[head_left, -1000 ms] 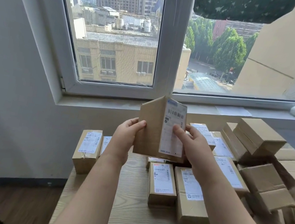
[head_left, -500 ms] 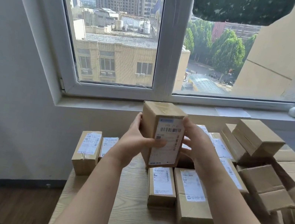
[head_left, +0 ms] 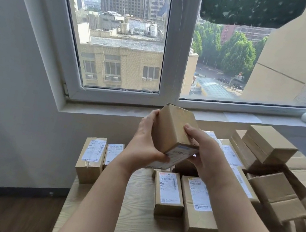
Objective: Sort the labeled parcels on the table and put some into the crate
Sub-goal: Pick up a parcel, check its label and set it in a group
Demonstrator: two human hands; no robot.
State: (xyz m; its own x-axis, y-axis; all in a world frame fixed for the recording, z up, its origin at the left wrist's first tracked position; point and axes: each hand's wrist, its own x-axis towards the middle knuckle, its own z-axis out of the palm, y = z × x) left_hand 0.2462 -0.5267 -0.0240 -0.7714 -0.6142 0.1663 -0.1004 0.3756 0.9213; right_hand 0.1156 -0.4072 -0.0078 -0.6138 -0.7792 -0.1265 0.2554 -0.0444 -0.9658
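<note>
Left grip [head_left: 144, 146] curled round low left edge of parcel [head_left: 173, 131], held tilted above surface [head_left: 130, 223], mid-rear. Stiff taped carton, prob. light; tape looks slick, so take opposite side faces. Right grip [head_left: 207, 160] clasps right side, thumb on top.

Single head-worn, wide-angle view. Looks forward and down across the tabletop [head_left: 130, 223] from above its near end. Faces the window [head_left: 175, 58] straight ahead, with wall [head_left: 0, 90] at left and floor [head_left: 20, 211] at lower left. Sits close, with forearms entering from the bottom edge and left hand [head_left: 143, 144] and right hand [head_left: 207, 161] gripping the parcel [head_left: 173, 131] near frame centre. Bows straight lines toward the edges.
</note>
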